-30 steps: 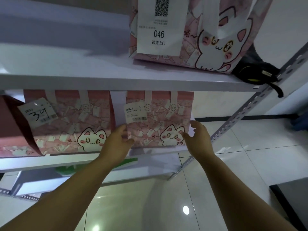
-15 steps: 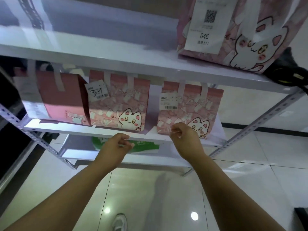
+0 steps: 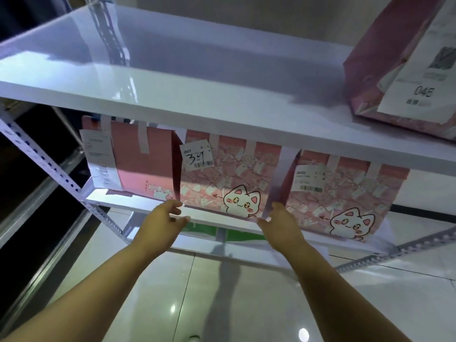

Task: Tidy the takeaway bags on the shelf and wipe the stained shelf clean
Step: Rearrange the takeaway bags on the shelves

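Three pink takeaway bags stand on the middle shelf [image 3: 111, 201]: a plain pink bag [image 3: 143, 169] at the left, a cat-print bag marked 34 [image 3: 222, 176] in the middle, and a second cat-print bag [image 3: 345, 193] at the right. My left hand [image 3: 162, 223] is at the lower left corner of the middle bag, fingers apart and touching it. My right hand [image 3: 278, 223] is at its lower right corner, fingers spread against its side. On the upper shelf [image 3: 172, 70] a larger pink bag labelled 046 [image 3: 385, 65] stands at the right.
White perforated metal uprights [image 3: 49, 164] carry the shelves. A green item [image 3: 237, 234] lies on the lower shelf under my hands. Glossy tiled floor [image 3: 222, 292] lies below. The left part of the upper shelf is bare.
Both hands have moved left from the right cat-print bag to the corners of the middle bag marked 34. The view has swung left, showing more of the upper shelf.
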A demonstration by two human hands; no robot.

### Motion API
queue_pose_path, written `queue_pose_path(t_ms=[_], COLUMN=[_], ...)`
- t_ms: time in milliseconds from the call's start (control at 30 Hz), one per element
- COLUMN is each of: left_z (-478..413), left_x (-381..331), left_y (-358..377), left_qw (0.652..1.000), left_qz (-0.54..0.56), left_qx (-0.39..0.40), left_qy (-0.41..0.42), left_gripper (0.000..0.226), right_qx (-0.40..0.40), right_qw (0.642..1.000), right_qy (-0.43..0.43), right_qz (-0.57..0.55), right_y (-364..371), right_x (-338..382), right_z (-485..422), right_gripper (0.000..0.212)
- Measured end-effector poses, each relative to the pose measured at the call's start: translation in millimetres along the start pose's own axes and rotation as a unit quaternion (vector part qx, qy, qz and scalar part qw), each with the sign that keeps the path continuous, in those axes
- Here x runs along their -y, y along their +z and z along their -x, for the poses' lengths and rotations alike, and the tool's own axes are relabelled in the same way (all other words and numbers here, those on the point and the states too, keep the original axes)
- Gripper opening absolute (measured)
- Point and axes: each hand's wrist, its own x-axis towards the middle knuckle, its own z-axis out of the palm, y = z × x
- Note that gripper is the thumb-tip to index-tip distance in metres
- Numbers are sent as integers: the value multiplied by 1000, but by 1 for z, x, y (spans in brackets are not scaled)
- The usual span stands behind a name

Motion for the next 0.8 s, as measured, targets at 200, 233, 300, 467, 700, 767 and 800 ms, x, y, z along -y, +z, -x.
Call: queue_pose_path(t_ms=[200, 233, 300, 467, 700, 767, 800], left_z=[-40, -45, -54, -67, -75, -76, -76], left_x=[3, 3, 4, 4, 6, 7, 8], left_y=[-6, -6, -6, -6, -4, -3, -2], left_qw=[998, 998, 998, 999, 999, 999, 999], left_qz=[-48, -48, -47, -21, -17, -15, -15], left_qx=[-2, 1, 7, 19, 20, 26, 28], left_qy=[28, 31, 35, 33, 26, 21, 20], left_gripper=[65, 68, 70, 68, 66, 66, 64], right_qx=[-17, -23, -34, -70, -74, -71, -70], right_qw=[997, 995, 992, 989, 986, 986, 985], right_qy=[58, 68, 83, 107, 128, 114, 109], right_qz=[-52, -63, -85, -75, -81, -99, -116], right_y=[13, 14, 16, 21, 25, 25, 24], right_x=[12, 13, 15, 15, 8, 5, 3], right_z=[-29, -33, -39, -53, -56, -50, -46], right_gripper=[38, 33, 21, 13, 10, 12, 12])
